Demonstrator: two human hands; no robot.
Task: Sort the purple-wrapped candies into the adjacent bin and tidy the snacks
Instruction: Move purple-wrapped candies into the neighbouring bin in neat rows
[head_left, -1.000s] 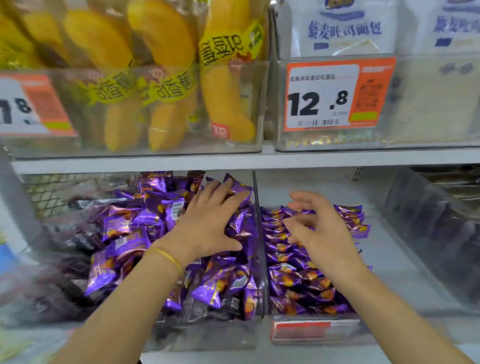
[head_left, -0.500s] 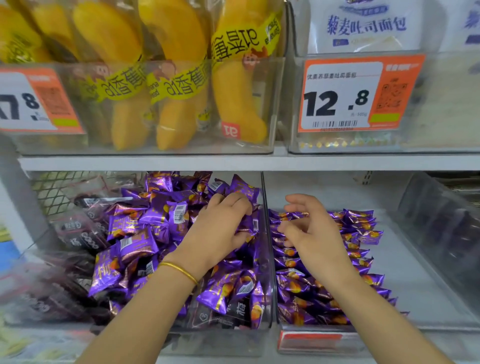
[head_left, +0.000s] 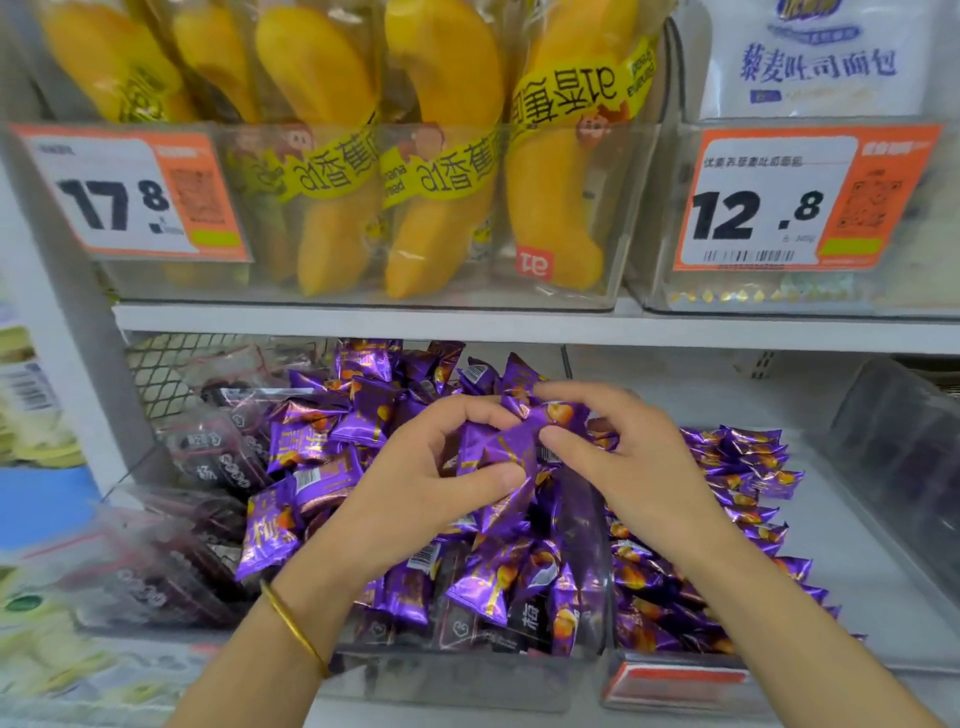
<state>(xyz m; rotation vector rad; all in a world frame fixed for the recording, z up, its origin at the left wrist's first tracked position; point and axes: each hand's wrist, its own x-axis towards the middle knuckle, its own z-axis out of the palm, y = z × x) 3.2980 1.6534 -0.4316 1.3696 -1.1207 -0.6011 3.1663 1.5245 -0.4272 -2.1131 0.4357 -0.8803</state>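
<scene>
**Retail shop, snack aisle.** The landmark is the white shelf board (head_left: 519, 328). A clear plastic bin (head_left: 623, 218) stands on the board and holds upright, sealed banana-shaped packs (head_left: 447, 156), each with a printed yellow band. Also above the board, to the right of that bin, is a white bread bag (head_left: 815, 62) printed in blue. Two orange-and-white price tags are fixed to the bin fronts above the board. One reads 17.8 (head_left: 135, 197). The other reads 12.8 (head_left: 779, 202) and carries a barcode and a QR code. Below the board, many identical purple-wrapped candies (head_left: 363, 415) lie in bulk on both sides of a clear divider wall (head_left: 592, 545). Dark packets (head_left: 218, 452) lie to the left of the candies.
</scene>
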